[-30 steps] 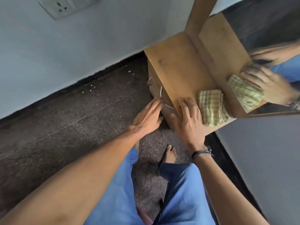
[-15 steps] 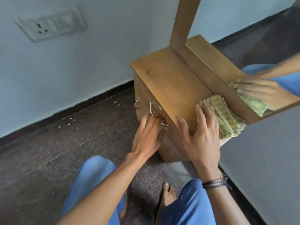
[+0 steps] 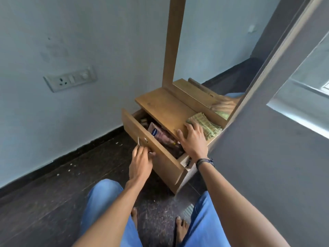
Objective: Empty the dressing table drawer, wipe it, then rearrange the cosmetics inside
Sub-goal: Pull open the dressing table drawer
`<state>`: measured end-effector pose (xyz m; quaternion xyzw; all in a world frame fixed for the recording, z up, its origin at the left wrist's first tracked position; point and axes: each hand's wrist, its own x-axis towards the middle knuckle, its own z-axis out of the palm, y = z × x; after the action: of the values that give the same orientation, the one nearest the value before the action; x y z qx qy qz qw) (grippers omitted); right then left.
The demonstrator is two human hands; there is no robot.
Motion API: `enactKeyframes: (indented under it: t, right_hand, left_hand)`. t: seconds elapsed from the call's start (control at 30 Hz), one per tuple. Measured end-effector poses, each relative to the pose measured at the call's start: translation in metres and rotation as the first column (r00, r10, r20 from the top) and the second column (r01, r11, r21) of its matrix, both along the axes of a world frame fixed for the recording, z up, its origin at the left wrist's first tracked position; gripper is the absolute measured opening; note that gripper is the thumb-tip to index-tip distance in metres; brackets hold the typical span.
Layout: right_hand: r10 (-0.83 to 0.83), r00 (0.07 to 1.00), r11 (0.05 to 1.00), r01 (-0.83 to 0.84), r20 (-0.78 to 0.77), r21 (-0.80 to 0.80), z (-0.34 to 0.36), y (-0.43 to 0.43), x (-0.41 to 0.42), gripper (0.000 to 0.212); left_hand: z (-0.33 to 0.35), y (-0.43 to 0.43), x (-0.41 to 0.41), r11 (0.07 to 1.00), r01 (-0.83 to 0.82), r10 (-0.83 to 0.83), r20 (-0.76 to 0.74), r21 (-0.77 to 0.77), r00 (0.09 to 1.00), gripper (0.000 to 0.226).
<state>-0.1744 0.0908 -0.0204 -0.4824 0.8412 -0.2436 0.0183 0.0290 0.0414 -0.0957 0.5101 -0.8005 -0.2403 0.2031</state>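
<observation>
The low wooden dressing table (image 3: 165, 106) stands against the wall with its drawer (image 3: 160, 154) pulled partly out. Inside lie cosmetics: a pink tube with a blue label (image 3: 158, 133) and small dark items behind it, partly hidden under the tabletop. My left hand (image 3: 141, 162) is shut on the metal drawer handle (image 3: 139, 141). My right hand (image 3: 193, 139) lies flat with fingers spread on the tabletop's front edge, touching a folded green checked cloth (image 3: 204, 125).
A tall mirror (image 3: 222, 68) in a wooden frame rises behind the tabletop. A grey wall (image 3: 267, 166) closes the right side. A socket panel (image 3: 70, 81) sits on the pale left wall. My knees in blue trousers and bare feet rest on the dark floor (image 3: 53, 202).
The drawer was shut and now stands pulled out, showing the cosmetics. My left hand closed on the handle and drew back. My right hand stayed on the tabletop. The view moved back and up.
</observation>
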Motion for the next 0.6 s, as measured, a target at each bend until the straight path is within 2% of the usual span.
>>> enactKeyframes:
  t: [0.2, 0.43, 0.6]
  right_hand:
    - [0.019, 1.000, 1.000, -0.019, 0.008, -0.021, -0.001, 0.001, 0.001, 0.056]
    - [0.126, 0.992, 0.988, -0.123, 0.024, -0.090, 0.002, 0.007, 0.000, 0.038]
    - [0.192, 0.975, 0.922, -0.138, 0.116, -0.363, -0.001, 0.021, 0.038, 0.024]
  left_hand:
    - [-0.005, 0.014, 0.026, 0.999, -0.043, 0.042, -0.048, -0.015, 0.998, 0.025]
    - [0.003, 0.010, 0.047, 1.000, 0.002, -0.003, 0.039, 0.027, 0.999, 0.031]
    - [0.014, 0.009, 0.055, 0.999, 0.004, -0.010, 0.135, 0.049, 0.991, 0.043]
